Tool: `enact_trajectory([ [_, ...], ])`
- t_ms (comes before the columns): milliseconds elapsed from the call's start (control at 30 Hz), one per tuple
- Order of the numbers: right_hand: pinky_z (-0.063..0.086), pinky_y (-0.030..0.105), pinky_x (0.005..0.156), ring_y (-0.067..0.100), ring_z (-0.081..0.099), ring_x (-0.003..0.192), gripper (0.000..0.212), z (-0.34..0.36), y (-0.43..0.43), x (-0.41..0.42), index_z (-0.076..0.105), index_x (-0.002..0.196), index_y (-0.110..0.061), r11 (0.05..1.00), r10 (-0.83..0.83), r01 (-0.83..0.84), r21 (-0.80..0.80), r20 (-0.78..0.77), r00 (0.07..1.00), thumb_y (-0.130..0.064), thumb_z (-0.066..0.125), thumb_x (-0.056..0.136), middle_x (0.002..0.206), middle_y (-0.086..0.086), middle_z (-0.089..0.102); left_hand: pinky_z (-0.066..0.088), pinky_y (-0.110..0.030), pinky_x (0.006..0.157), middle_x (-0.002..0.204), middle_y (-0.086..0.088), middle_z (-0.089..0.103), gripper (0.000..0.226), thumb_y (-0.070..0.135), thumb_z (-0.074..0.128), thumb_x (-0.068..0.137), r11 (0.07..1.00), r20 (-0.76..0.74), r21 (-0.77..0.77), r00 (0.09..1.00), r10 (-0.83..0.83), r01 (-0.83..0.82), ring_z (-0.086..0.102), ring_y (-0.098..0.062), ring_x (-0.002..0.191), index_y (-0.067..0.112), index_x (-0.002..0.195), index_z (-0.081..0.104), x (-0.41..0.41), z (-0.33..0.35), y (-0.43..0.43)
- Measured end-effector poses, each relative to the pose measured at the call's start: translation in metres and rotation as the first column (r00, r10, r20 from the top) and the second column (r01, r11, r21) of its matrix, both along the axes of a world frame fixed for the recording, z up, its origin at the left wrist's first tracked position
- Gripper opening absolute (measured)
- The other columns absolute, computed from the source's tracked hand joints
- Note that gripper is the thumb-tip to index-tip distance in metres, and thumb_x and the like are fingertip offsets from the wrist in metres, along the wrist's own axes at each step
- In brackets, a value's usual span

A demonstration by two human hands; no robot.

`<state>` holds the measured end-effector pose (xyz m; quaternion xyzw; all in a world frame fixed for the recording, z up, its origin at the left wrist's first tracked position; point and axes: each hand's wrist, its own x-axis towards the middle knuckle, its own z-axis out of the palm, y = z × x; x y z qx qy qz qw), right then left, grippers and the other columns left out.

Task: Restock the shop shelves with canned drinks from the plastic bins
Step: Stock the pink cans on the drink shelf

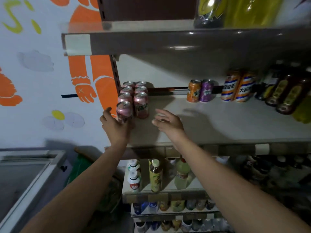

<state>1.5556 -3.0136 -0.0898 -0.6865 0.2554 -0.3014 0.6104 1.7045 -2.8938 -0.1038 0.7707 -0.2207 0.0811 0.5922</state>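
Several pink cans (141, 103) stand in two rows at the left end of the pale shelf (218, 125). My left hand (116, 126) grips the front pink can (124, 111) of the left row, which stands on the shelf near the front edge. My right hand (168, 122) hovers just right of the pink cans with its fingers spread and holds nothing. No plastic bin is in view.
An orange can (193, 90), a purple can (206, 90), two tall striped cans (238, 87) and dark bottles (286, 93) stand further right on the shelf. Bottles fill the lower shelves (168, 192). A glass-topped freezer (25, 179) stands at lower left. Another shelf (168, 41) hangs overhead.
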Motion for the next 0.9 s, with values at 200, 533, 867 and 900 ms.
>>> enact_trajectory([
  [200, 0.052, 0.028, 0.095, 0.009, 0.064, 0.109, 0.053, -0.015, 0.017, 0.059, 0.060, 0.137, -0.027, 0.996, 0.085, -0.086, -0.020, -0.061, 0.995, -0.016, 0.076, 0.088, 0.129, 0.006, 0.067, 0.052, -0.022, 0.077, 0.109, 0.002, 0.067, 0.044, 0.020, 0.086, 0.077, 0.983, -0.028, -0.019, 0.982, -0.185, 0.185, 0.065, -0.008, 0.091, 0.019, 0.112, 0.059, 0.034, -0.010, 0.014],
  [533, 0.054, 0.048, 0.099, 0.016, 0.068, 0.101, 0.044, -0.033, 0.032, 0.113, 0.066, 0.109, -0.052, 0.995, -0.091, 0.090, -0.046, -0.032, 0.995, -0.032, 0.080, 0.072, 0.106, -0.005, 0.070, 0.057, -0.044, 0.095, 0.117, -0.006, 0.072, 0.057, 0.016, 0.072, 0.074, 0.913, -0.084, -0.078, 0.910, -0.406, 0.400, 0.070, -0.020, 0.102, 0.011, 0.129, 0.064, 0.069, -0.003, 0.028],
  [867, 0.059, 0.049, 0.087, 0.016, 0.069, 0.099, 0.045, -0.034, 0.029, 0.125, 0.062, 0.102, -0.052, 0.979, -0.176, 0.174, -0.108, -0.008, 0.984, -0.054, 0.075, 0.059, 0.104, -0.014, 0.068, 0.054, -0.042, 0.101, 0.129, -0.013, 0.068, 0.052, -0.017, 0.052, 0.089, 0.828, -0.149, -0.122, 0.814, -0.561, 0.548, 0.066, -0.023, 0.116, 0.004, 0.135, 0.059, 0.079, -0.001, 0.026],
  [900, 0.058, 0.049, 0.089, 0.017, 0.069, 0.102, 0.057, -0.035, 0.029, 0.127, 0.065, 0.114, -0.046, 0.980, -0.171, 0.169, -0.106, -0.008, 0.985, -0.056, 0.074, 0.058, 0.106, -0.014, 0.067, 0.053, -0.046, 0.103, 0.130, -0.014, 0.067, 0.052, -0.016, 0.052, 0.088, 0.824, -0.155, -0.125, 0.809, -0.566, 0.552, 0.064, -0.027, 0.120, 0.004, 0.136, 0.058, 0.080, -0.002, 0.027],
])
